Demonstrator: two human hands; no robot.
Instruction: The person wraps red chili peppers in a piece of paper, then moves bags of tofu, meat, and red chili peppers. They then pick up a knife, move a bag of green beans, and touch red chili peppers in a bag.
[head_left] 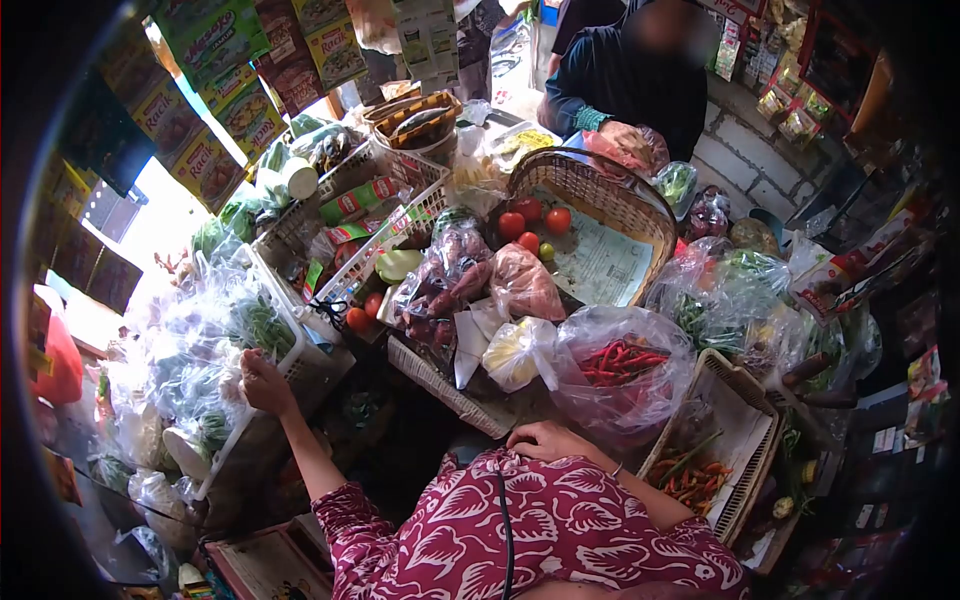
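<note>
My left hand (264, 382) is at the right edge of a white crate (290, 345) heaped with vegetables in clear plastic bags (190, 340). Its fingers are curled together against the plastic; what they hold, if anything, is too small to make out. My right hand (540, 440) rests low in front of my body, by the near edge of the tray (450, 392), with its fingers bent down and their tips partly hidden. Just beyond it lie a bag of red chilies (622, 362) and a bag of something yellow (517, 354).
A wicker basket (655, 215) with tomatoes (527, 208) and paper stands ahead. Across the stall a person (640, 85) in dark clothing touches a pinkish bag (640, 148). A chili basket (750, 480) is at the right. Sachets (245, 110) hang at the upper left.
</note>
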